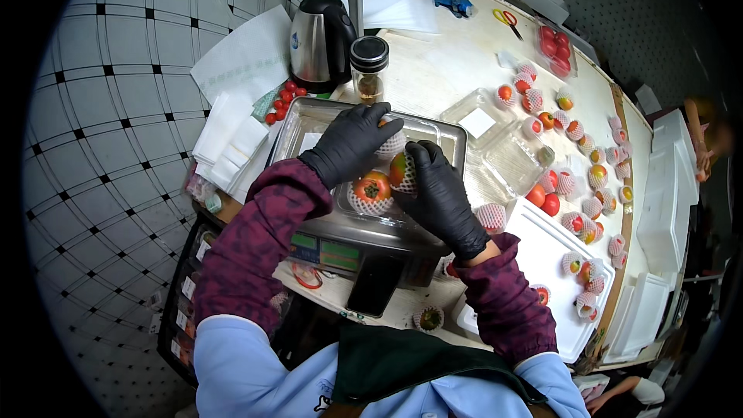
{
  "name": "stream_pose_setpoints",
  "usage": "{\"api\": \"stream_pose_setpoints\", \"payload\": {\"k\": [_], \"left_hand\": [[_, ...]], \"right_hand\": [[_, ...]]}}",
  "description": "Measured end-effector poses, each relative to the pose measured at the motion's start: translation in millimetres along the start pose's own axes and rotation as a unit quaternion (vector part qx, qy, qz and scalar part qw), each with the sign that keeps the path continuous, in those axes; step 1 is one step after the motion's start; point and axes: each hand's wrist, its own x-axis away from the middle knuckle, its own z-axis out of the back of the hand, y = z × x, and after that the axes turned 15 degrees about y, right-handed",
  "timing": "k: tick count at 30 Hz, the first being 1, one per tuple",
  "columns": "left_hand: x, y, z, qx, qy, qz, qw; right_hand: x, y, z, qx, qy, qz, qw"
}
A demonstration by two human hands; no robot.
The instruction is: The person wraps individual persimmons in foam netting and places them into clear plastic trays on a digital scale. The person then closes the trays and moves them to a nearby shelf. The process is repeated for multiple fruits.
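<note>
A digital scale's steel tray (458, 154) carries a clear plastic clamshell box (438, 128) with several tomatoes in white foam net sleeves. My left hand (351, 142), in a black glove, has its fingers over a netted tomato (392, 144) at the back of the group. My right hand (438, 194), also gloved in black, grips a green-and-red netted tomato (401, 171) from the right. In front, between the hands, a red-orange tomato (372, 187) sits stem up in its net. The undersides of the tomatoes at my hands are hidden.
Behind the scale stand a glass jar (369, 69) and an electric kettle (319, 40). An open empty clamshell (511, 157) lies to the right, near many netted tomatoes (598, 176) and a white foam box lid (557, 255). A phone (376, 283) leans at the scale's front. Other people are at the far right.
</note>
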Motion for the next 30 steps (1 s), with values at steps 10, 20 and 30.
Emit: {"api": "stream_pose_setpoints", "payload": {"k": [10, 20, 30], "left_hand": [[14.0, 53.0, 50.1, -0.038, -0.141, 0.082, 0.986], [34.2, 46.2, 41.7, 0.084, -0.051, 0.078, 0.992], [58.6, 26.5, 76.0, 0.117, 0.198, 0.119, 0.966]], "right_hand": [[-16.5, 9.3, 25.7, 0.068, -0.09, 0.054, 0.992], [-7.6, 1.2, 8.5, 0.117, -0.072, 0.015, 0.99], [7.0, 67.1, 53.1, -0.29, 0.123, -0.22, 0.923]]}}
